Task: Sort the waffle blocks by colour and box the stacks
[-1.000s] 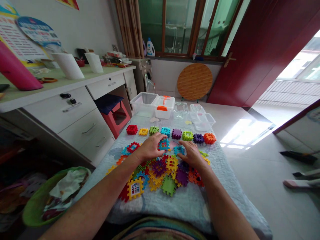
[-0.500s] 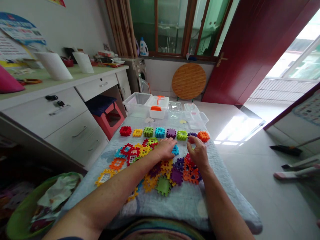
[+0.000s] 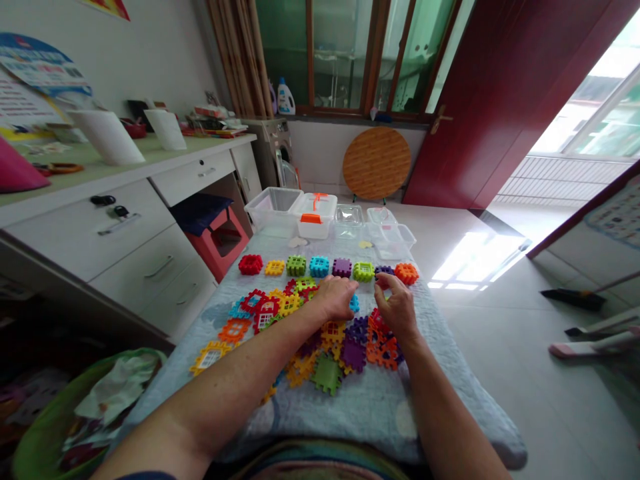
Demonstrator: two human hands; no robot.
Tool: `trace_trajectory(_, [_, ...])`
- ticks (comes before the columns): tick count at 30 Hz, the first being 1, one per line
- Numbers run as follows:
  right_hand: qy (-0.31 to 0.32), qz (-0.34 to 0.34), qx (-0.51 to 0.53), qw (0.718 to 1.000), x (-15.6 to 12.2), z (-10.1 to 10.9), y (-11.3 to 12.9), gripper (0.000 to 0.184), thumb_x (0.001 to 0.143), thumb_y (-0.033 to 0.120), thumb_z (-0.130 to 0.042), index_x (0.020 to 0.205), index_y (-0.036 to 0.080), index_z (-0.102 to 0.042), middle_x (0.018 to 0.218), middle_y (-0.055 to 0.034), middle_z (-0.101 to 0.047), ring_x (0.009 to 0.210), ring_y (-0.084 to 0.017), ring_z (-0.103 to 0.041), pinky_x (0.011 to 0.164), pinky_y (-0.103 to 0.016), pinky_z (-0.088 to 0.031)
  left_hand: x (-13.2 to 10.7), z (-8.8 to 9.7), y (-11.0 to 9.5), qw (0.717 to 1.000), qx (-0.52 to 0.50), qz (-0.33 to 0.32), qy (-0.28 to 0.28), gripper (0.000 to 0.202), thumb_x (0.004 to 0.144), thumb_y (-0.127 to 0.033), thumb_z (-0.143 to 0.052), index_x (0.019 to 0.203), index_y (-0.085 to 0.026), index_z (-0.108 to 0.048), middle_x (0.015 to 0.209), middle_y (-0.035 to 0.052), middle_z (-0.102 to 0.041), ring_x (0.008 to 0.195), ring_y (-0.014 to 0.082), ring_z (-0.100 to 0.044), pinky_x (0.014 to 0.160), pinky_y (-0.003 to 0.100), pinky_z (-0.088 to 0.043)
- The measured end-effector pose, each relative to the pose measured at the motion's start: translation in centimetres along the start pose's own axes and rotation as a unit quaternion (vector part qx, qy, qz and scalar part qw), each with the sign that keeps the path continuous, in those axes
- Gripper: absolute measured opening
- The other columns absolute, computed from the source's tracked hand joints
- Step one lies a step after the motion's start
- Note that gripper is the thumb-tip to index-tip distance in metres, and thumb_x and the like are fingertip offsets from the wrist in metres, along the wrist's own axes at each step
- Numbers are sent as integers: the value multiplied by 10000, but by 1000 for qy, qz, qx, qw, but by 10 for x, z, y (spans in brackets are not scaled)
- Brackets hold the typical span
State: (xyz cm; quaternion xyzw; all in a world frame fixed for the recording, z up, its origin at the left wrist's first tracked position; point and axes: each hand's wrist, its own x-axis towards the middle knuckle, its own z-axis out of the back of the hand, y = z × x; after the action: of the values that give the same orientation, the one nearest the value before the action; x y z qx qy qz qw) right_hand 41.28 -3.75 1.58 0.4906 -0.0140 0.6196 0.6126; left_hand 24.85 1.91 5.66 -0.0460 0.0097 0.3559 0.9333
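Note:
My left hand reaches over the middle of a loose pile of toothed plastic building blocks. Its fingers and thumb close around a blue building block, which shows only at the fingertips. On the right, my right hand is raised just in front of a dark purple stack of blocks. Its thumb and index finger curl together; what lies between them is too small to make out. Below the hands lie a purple block, a green block and orange blocks. My left forearm covers part of the pile.
A row of blocks sorted by colour runs across the cloth-covered table, from a red stack to an orange stack. Behind it stand a clear bin, a white lidded box and clear containers. A red stool is at the left.
My left hand has shifted slightly right and its thumb now sits lower, covering more of the blue block. My right hand has barely moved.

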Motion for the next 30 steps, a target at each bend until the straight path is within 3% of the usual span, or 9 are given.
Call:
trace_trajectory(3, [-16,3,4,1000,0,2,1,191,833,202,-542,993,178,-642,833,-49,-679,757,-188,-628,750,-334,-505,-4,5,13,997,-20,-46,-55,515,653,-380,-698,1127,-212,-587,1036,83,-691,973,276,-642,913,387,-455])
trace_trajectory(7, [-39,4,10,999,0,4,4,187,832,189,-543,987,173,-645,824,-43,-677,734,-176,-628,750,-326,-509,-6,29,51,991,-49,-50,-114,558,671,-345,-689,1193,-201,-552,1095,76,-676,1002,260,-627,945,369,-433])
trace_trajectory(11, [-37,3,8,999,-1,4,6,180,833,188,-534,973,176,-647,814,-39,-674,732,-177,-630,743,-324,-511,5,49,96,994,-69,9,-89,567,642,-265,-695,1183,-168,-555,1088,88,-681,980,239,-635,895,340,-457])
trace_trajectory(14, [-35,-4,6,999,-2,4,5,180,834,187,-526,966,182,-648,819,-40,-678,735,-179,-634,738,-323,-513,18,52,116,993,-94,29,-65,599,627,-237,-700,1200,-150,-545,1111,101,-672,988,226,-634,860,306,-469])
trace_trajectory(24, [-37,-15,3,999,-2,6,5,186,827,187,-524,962,182,-652,821,-41,-682,722,-173,-632,733,-317,-515,43,41,122,997,-70,19,19,665,596,-170,-684,1244,-138,-540,1138,100,-666,973,224,-641,814,265,-483])
trace_trajectory(30, [-30,-15,-3,999,-2,6,5,194,829,186,-510,961,182,-652,815,-45,-684,711,-174,-625,735,-324,-514,46,39,123,997,-58,25,36,666,606,-185,-677,1255,-154,-531,1145,85,-668,972,213,-642,806,252,-486])
